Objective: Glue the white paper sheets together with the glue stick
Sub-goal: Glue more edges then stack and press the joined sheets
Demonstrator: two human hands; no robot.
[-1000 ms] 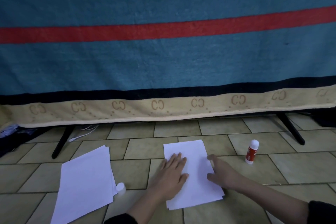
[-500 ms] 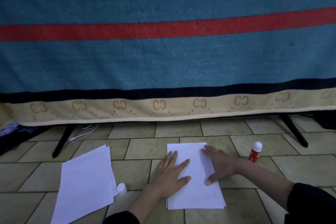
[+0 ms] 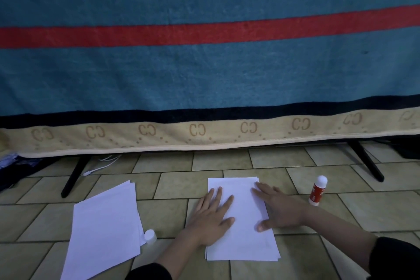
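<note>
Nearest the camera, the glued sheets [image 3: 242, 229] lie flat on the tiled floor [image 3: 375, 213], long axis running away from the person, near edge slightly fanned so that more than one layer shows. Both hands rest on this stack. The left hand [image 3: 210, 218] lies palm down on the left half, fingers straight and spread, pointing away and slightly right, gripping nothing. The right hand [image 3: 278, 210] lies palm down across the right edge, fingers straight and pointing toward the far left corner, thumb pressed on the paper near the middle of that edge; it also grips nothing. This appears to be the pressing step, bonding the layers.

To the left, well apart from the hands, a second stack of loose sheets [image 3: 103, 232] lies at an angle. The white cap [image 3: 150, 236] stands just beside its right edge, between the two stacks and nearer the left hand.

Farther out, the glue stick [image 3: 317, 190] stands upright and uncapped on the floor, to the right of the pressed stack and just beyond the right wrist. The right hand is clearly the nearer one. If another sheet is to be added, the left hand is better placed for the loose stack and the right for the glue stick, whose upright axis suits a grasp from the side.

Beyond, a blue blanket [image 3: 204, 70] hangs over a black stand [image 3: 72, 177].
</note>
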